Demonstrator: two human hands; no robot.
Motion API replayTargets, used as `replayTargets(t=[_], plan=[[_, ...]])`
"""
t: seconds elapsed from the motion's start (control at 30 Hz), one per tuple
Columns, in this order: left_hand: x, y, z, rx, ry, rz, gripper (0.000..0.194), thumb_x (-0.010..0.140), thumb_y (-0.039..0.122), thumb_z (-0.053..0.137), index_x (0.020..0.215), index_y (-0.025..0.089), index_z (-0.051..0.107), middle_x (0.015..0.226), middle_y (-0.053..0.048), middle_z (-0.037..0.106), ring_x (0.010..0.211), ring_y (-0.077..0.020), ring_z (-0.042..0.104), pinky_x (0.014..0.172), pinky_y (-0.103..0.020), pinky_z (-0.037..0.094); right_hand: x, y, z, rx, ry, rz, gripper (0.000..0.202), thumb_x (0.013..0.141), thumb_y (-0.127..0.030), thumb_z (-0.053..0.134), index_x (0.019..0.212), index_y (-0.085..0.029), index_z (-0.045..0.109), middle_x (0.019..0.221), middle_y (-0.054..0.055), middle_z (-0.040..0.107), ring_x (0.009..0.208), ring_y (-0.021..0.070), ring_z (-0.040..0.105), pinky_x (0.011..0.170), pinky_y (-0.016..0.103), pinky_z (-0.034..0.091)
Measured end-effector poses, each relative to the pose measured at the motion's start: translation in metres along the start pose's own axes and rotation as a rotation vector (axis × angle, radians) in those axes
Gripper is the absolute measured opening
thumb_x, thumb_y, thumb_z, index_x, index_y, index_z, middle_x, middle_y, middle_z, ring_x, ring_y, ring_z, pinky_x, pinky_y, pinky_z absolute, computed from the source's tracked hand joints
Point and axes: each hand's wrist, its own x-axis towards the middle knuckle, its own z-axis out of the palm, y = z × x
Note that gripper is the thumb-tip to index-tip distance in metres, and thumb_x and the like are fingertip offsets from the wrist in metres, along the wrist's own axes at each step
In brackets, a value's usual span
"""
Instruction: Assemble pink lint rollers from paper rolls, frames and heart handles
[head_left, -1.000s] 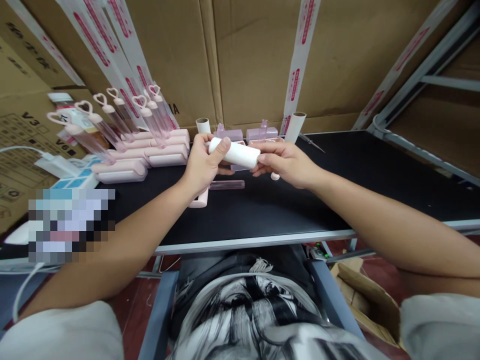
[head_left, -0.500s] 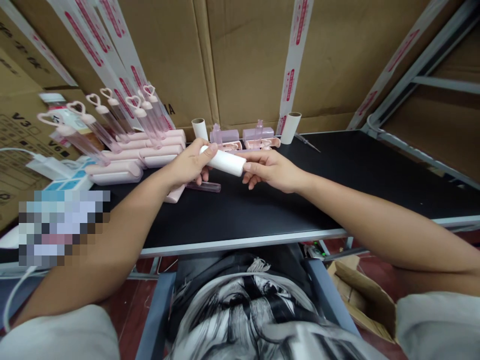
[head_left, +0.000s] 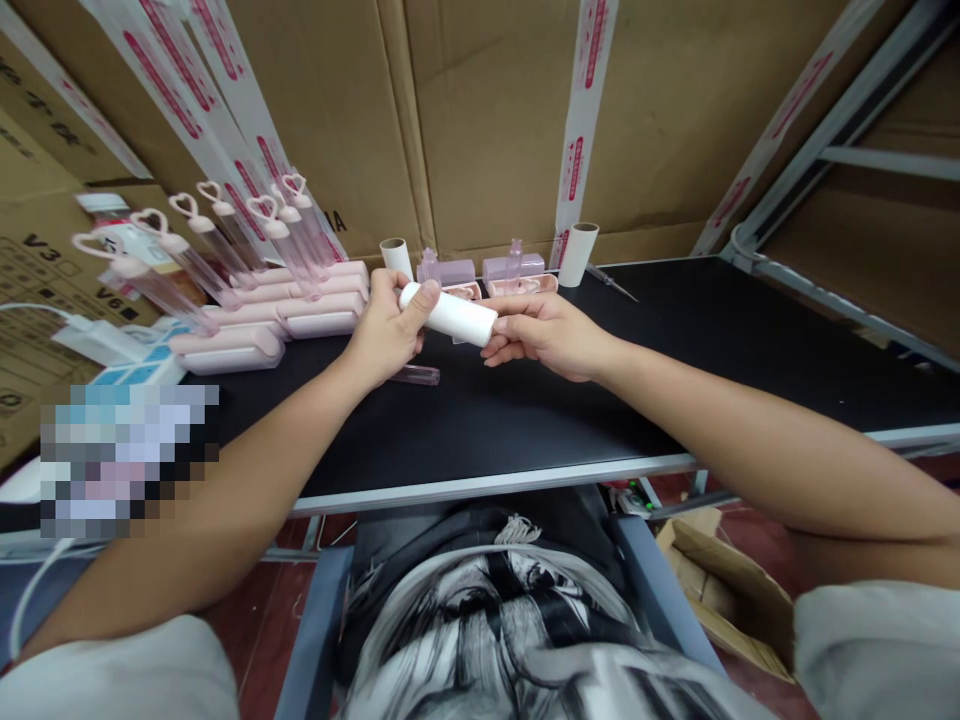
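I can't make out the left end of the white roll (head_left: 454,316), as the left hand (head_left: 384,330) covers it, and the undersides of both hands are out of my sight. The left hand also hides one end of a clear pink tube (head_left: 418,375), and pixelation blurs a patch at the far left. Both my sleeves are cut off by the frame. The desk's front edge (head_left: 480,486) runs well below the hands, with room between, and its black surface stretches widely to the right. I have the roll gripped in the left hand, thumb on top, tilted down to the right above the desk; the right hand (head_left: 551,332) touches its right end, whether pinching I can't tell.
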Motion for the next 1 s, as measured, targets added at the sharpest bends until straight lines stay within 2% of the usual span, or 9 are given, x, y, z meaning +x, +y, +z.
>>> replayTargets(t=[0.1,0.23,0.33,0.43,0.6,0.7,0.77,0.87,1.0], plan=[[-0.001,-0.001,0.000,-0.056,0.051,0.071,0.069,0.081,0.077,0.084,0.109,0.028,0.044,0.068,0.009,0.050,0.043,-0.0086,0.049,0.042,-0.022,0.027,-0.002,-0.002,0.000,-0.026,0.015,-0.046,0.037,0.084,-0.019,0.086,0.121,-0.017,0.084,0.095,0.005,0.082,0.081,0.0138,0.078,0.084,0.032,0.073],[-0.008,0.008,-0.001,-0.083,0.079,0.162,0.084,0.069,0.082,0.090,0.118,0.029,0.047,0.078,0.005,0.051,0.059,-0.0122,0.059,0.050,-0.023,0.036,-0.005,-0.006,0.000,-0.060,-0.036,-0.146,0.044,0.080,-0.028,0.093,0.123,-0.020,0.084,0.139,0.009,0.078,0.088,0.0139,0.078,0.088,0.035,0.073],[-0.012,0.013,-0.003,-0.063,0.090,0.249,0.087,0.067,0.084,0.090,0.119,0.029,0.047,0.083,0.003,0.052,0.071,-0.0153,0.064,0.056,-0.023,0.042,-0.006,-0.009,-0.001,-0.082,-0.056,-0.198,0.046,0.080,-0.032,0.094,0.123,-0.021,0.084,0.150,0.010,0.072,0.092,0.0151,0.079,0.090,0.035,0.073],[-0.013,0.013,-0.005,-0.009,0.118,0.293,0.088,0.063,0.086,0.091,0.114,0.028,0.049,0.090,0.000,0.054,0.078,-0.0168,0.065,0.060,-0.024,0.045,-0.006,-0.008,-0.003,-0.107,-0.053,-0.211,0.048,0.081,-0.036,0.093,0.125,-0.021,0.082,0.145,0.010,0.075,0.095,0.0171,0.079,0.091,0.036,0.072],[-0.012,0.008,-0.004,0.039,0.123,0.290,0.093,0.053,0.087,0.094,0.107,0.027,0.047,0.091,0.000,0.055,0.073,-0.0156,0.065,0.057,-0.024,0.044,-0.001,-0.003,-0.009,-0.135,0.054,-0.251,0.056,0.083,-0.036,0.089,0.136,-0.024,0.075,0.118,0.006,0.082,0.097,0.0195,0.079,0.091,0.039,0.071],[-0.009,0.007,-0.006,-0.013,0.151,0.237,0.090,0.060,0.089,0.090,0.110,0.028,0.046,0.083,0.003,0.053,0.065,-0.0142,0.064,0.053,-0.023,0.039,0.000,-0.007,-0.011,-0.176,0.135,-0.297,0.052,0.084,-0.036,0.086,0.133,-0.025,0.074,0.113,0.004,0.081,0.095,0.0189,0.078,0.089,0.038,0.069],[-0.004,0.005,-0.009,-0.062,0.190,0.222,0.086,0.067,0.089,0.087,0.113,0.029,0.045,0.077,0.005,0.051,0.062,-0.0134,0.063,0.050,-0.022,0.036,-0.002,-0.011,-0.012,-0.222,0.177,-0.336,0.042,0.084,-0.035,0.084,0.123,-0.024,0.075,0.108,0.004,0.081,0.091,0.0186,0.077,0.085,0.037,0.067],[0.004,0.002,-0.014,-0.125,0.230,0.230,0.079,0.075,0.088,0.082,0.113,0.031,0.043,0.070,0.008,0.047,0.056,-0.0113,0.060,0.046,-0.021,0.032,-0.006,-0.012,-0.011,-0.498,0.138,-0.347,0.020,0.085,-0.032,0.083,0.099,-0.021,0.075,0.091,0.003,0.078,0.077,0.0178,0.071,0.075,0.033,0.059],[0.008,-0.001,-0.013,-0.159,0.215,0.179,0.078,0.076,0.089,0.079,0.111,0.031,0.041,0.068,0.010,0.048,0.049,-0.0106,0.057,0.042,-0.022,0.029,-0.012,0.000,-0.004,-1.055,-0.067,-0.289,0.003,0.085,-0.018,0.079,0.086,-0.020,0.076,0.084,0.006,0.078,0.073,0.0194,0.067,0.074,0.033,0.050]])
